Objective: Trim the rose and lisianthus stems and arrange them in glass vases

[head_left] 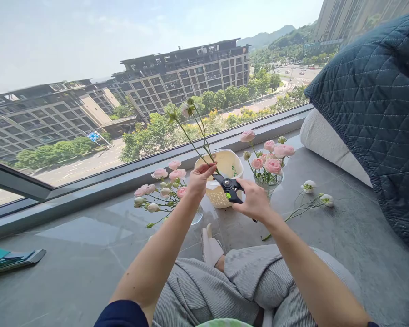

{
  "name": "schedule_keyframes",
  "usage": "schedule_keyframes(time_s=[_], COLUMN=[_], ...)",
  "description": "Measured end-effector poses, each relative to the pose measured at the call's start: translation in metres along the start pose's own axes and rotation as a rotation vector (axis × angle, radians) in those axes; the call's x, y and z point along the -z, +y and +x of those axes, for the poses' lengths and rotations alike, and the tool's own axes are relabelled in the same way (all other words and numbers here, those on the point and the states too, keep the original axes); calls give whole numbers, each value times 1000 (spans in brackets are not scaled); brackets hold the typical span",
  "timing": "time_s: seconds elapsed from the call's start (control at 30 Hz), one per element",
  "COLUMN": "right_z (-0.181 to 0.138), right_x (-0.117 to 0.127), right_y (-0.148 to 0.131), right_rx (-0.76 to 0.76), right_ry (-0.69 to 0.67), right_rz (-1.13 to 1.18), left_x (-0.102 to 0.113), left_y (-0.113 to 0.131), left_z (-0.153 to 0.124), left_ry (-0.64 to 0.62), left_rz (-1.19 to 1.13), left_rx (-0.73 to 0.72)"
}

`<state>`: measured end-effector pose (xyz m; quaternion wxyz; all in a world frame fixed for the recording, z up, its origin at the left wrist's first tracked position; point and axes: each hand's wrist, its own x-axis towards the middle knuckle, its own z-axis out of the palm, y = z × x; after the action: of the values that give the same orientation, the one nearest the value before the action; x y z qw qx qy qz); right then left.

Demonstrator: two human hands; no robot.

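My left hand (199, 178) pinches a long green flower stem (191, 141) that rises up and left to small buds. My right hand (254, 200) grips black pruning shears (230, 187), their blades at the stem's lower end just right of my left fingers. Right behind the hands stands a cream woven basket (225, 164). A glass vase of pink roses (270, 165) is to the right, and another bunch of pink roses (163, 186) in a glass vase is to the left.
Two white flowers on stems (310, 197) lie on the grey stone sill at the right. A dark quilted cushion (378, 104) and a white pillow (323, 141) fill the right side. The window frame (122, 179) runs behind. A teal book (7, 259) lies far left. My crossed legs are below.
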<state>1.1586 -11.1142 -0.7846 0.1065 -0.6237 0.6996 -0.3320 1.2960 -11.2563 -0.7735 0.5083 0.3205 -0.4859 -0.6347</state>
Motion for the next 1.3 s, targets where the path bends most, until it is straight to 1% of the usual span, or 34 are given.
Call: schedule_keyframes(time_s=[0.13, 0.23, 0.33, 0.4, 0.5, 0.6, 0.7, 0.9, 1.03, 1.13, 1.23, 1.3], right_z=[0, 3, 12, 22, 41, 60, 75, 90, 89, 78, 55, 35], right_x=[-2, -3, -3, -3, -6, -13, -23, -41, -43, -34, -18, -8], right_y=[1, 0, -5, -10, -18, -22, -21, -10, -5, -5, -7, -7], right_rx=[-1, 6, 13, 17, 6, -18, -19, -28, -64, -71, -87, -116], right_ry=[8, 20, 31, 31, 18, -13, -51, -125, -168, -115, -18, -10], right_rz=[-31, -89, -142, -174, -247, -333, -395, -445, -466, -473, -387, -243], left_x=[2, 1, 1, 2, 4, 7, 11, 17, 17, 14, 13, 14], left_y=[9, 24, 40, 48, 52, 49, 37, 11, 10, 17, 24, 26], left_z=[4, 16, 37, 54, 79, 100, 116, 136, 141, 134, 111, 88], left_ry=[-79, -74, -78, -79, -31, 44, 88, 175, 216, 207, 142, 71], left_rz=[-5, -103, -158, -136, -65, -12, 7, 15, -10, -38, -62, -83], left_rx=[24, 81, 132, 151, 144, 147, 152, 169, 127, 76, 22, -29])
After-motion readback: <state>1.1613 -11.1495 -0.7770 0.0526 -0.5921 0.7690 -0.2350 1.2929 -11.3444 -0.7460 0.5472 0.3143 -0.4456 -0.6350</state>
